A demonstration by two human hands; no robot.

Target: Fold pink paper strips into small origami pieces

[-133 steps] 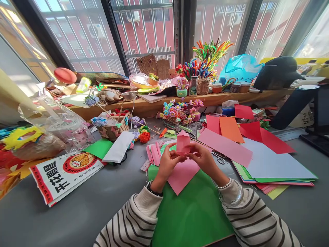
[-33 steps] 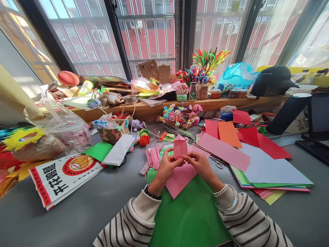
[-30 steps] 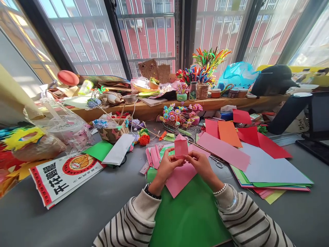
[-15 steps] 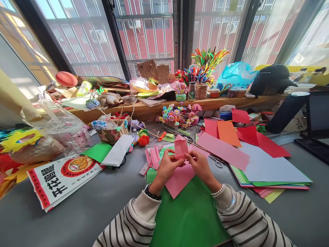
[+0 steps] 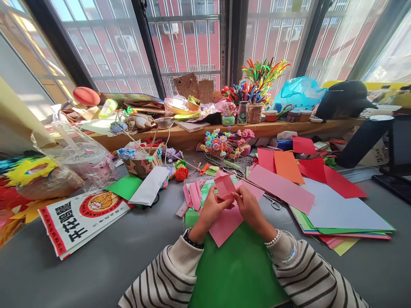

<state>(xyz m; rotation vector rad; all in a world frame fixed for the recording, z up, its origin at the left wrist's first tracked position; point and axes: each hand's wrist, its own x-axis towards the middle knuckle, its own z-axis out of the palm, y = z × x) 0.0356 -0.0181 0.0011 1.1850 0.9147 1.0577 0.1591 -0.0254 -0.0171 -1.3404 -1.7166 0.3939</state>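
A small piece of folded pink paper (image 5: 224, 186) is held up between my two hands, its creases showing on the upper part. My left hand (image 5: 212, 208) pinches its lower left edge, thumb in front. On the lower right corner, my right hand (image 5: 249, 206) grips with thumb and fingertips. Below them a flat pink sheet (image 5: 223, 233) lies on a large green sheet (image 5: 237, 269). Folded pink strips (image 5: 193, 195) rest just left of my left hand. Some fingertips are hidden behind the paper.
Scissors (image 5: 274, 203) lie right of my hands, near a long pink sheet (image 5: 282, 188). A stack of coloured paper (image 5: 346, 209) is at the right. A printed paper bag (image 5: 85, 222) lies left. Craft flowers (image 5: 224, 143) stand behind, below a crowded windowsill (image 5: 192, 136).
The folded pink paper has tilted to the left and come slightly lower between my hands. Both hands stay closed on it. The whole view has shifted a little.
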